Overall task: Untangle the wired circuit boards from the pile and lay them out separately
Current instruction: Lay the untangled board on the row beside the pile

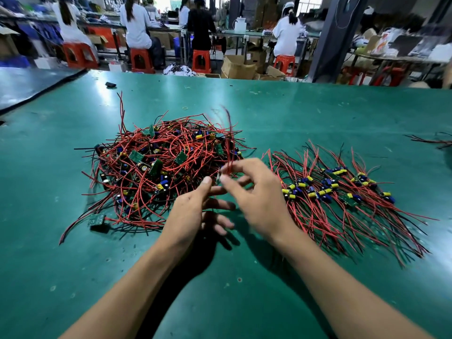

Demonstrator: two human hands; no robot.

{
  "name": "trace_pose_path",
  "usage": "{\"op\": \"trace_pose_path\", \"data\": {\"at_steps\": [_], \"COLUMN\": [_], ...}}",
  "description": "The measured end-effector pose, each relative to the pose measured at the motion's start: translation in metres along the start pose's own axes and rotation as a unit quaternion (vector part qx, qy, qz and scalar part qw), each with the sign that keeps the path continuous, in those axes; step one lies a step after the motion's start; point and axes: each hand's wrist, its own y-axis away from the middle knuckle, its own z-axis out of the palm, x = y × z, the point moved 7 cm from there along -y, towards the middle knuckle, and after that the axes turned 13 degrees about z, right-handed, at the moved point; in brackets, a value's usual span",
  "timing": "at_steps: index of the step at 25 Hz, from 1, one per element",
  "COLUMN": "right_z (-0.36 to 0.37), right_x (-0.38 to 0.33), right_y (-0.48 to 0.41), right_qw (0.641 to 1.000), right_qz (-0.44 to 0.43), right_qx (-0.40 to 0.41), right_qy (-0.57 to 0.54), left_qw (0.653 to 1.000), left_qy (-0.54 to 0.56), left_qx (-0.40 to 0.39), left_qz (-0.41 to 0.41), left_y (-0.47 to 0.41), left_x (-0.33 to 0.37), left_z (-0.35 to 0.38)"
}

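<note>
A tangled pile (161, 167) of small green circuit boards with red and black wires lies left of centre on the green table (318, 113). To its right, a row of separated wired boards (342, 189) lies side by side. My right hand (254, 194) pinches one wired board (226, 165) just above the pile's right edge; its red wires stand up, blurred. My left hand (195, 211) is beside it with the fingers spread loosely, thumb near the board; I cannot tell if it touches. One stray board (96, 220) lies at the pile's front left.
A small black object (110, 84) and a rubber band (185, 108) lie on the far side of the table. More wires (437, 140) show at the right edge. Beyond the table, people sit on red stools among cardboard boxes.
</note>
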Motion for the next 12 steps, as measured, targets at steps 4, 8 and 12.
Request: {"op": "trace_pose_path", "data": {"at_steps": [4, 8, 12], "right_z": [0.004, -0.002, 0.000], "right_x": [0.012, 0.025, 0.045], "right_y": [0.025, 0.020, 0.016], "right_qw": [0.995, 0.973, 0.948], "right_qz": [-0.026, 0.077, 0.186], "right_qx": [-0.098, -0.166, -0.138], "right_qy": [0.014, -0.137, -0.218], "left_qw": [0.999, 0.999, 0.995], "left_qy": [0.001, 0.009, -0.074], "left_qx": [-0.025, -0.019, -0.061], "left_qz": [-0.020, -0.024, 0.005], "left_y": [0.001, 0.001, 0.001], "left_x": [-0.002, -0.004, -0.005], "left_z": [0.001, -0.001, 0.004]}}
